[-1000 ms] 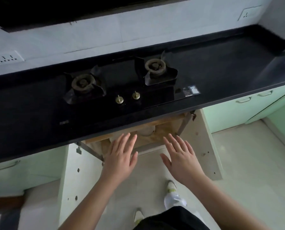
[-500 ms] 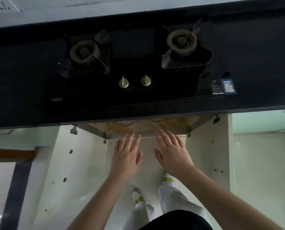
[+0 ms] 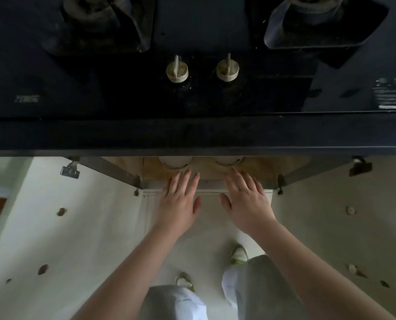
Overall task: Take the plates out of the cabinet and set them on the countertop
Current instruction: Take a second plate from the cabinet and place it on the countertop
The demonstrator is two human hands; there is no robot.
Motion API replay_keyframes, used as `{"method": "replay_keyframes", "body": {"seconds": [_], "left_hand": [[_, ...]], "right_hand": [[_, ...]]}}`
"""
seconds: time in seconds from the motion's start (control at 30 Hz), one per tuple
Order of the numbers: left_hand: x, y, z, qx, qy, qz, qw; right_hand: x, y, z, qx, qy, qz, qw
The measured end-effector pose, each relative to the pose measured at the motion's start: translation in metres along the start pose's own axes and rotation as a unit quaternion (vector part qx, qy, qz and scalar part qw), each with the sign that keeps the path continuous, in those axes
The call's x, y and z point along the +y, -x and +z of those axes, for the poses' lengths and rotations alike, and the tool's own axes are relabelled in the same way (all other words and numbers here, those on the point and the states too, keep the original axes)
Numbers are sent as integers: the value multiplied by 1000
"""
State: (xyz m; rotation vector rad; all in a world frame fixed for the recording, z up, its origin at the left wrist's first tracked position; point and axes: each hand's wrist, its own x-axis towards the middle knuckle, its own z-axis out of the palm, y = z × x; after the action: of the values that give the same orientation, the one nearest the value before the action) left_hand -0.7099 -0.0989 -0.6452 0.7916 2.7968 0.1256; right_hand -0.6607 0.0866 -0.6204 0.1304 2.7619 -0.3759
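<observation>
Head view, looking straight down over a black countertop point(image 3: 192, 132) and gas hob point(image 3: 146, 93), two control knobs point(image 3: 177, 71) at centre. Below the counter edge, an open cabinet point(image 3: 261, 168), both doors swung wide: left door point(image 3: 65, 227), right door point(image 3: 330, 227). Just visible on the wooden shelf under the overhang, two pale rounded rims, probably the plates: left plate point(image 3: 175, 163), right plate point(image 3: 229, 161), side by side and mostly hidden by the counter. Left hand point(image 3: 178, 206) flat, fingers straight and spread, holding nothing, fingertips near the left rim; actual contact impossible to tell. Right hand point(image 3: 247, 204) likewise flat and empty, fingertips just short of the right rim. No plate yet on the countertop.

Risks from here, as a judgement: a blind reach under the overhang, so a poor hold on a smooth rim and a dropped plate; a rim clipped against the counter's underside on the way out; the two plates knocked together if lifted at once.

Against half a second earlier: camera closer and steeper, burners now cut off at the top, both hands nearer the shelf, and the plate rims more clearly exposed.
</observation>
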Motion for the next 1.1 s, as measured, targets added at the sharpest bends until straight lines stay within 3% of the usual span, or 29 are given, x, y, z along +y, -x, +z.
{"method": "replay_keyframes", "body": {"seconds": [0.23, 0.6, 0.87, 1.1], "left_hand": [[-12, -48, 66, 55, -6, 4, 998], [-32, -110, 131, 188, -16, 7, 982], [-50, -131, 149, 359, -50, 67, 930], [-61, -141, 159, 362, -84, 69, 926]], "right_hand": [[20, -62, 52, 47, 51, 1, 998], [32, -129, 106, 201, 55, -36, 977], [42, -146, 126, 302, 72, -59, 949], [48, -160, 143, 364, 107, -60, 923]]}}
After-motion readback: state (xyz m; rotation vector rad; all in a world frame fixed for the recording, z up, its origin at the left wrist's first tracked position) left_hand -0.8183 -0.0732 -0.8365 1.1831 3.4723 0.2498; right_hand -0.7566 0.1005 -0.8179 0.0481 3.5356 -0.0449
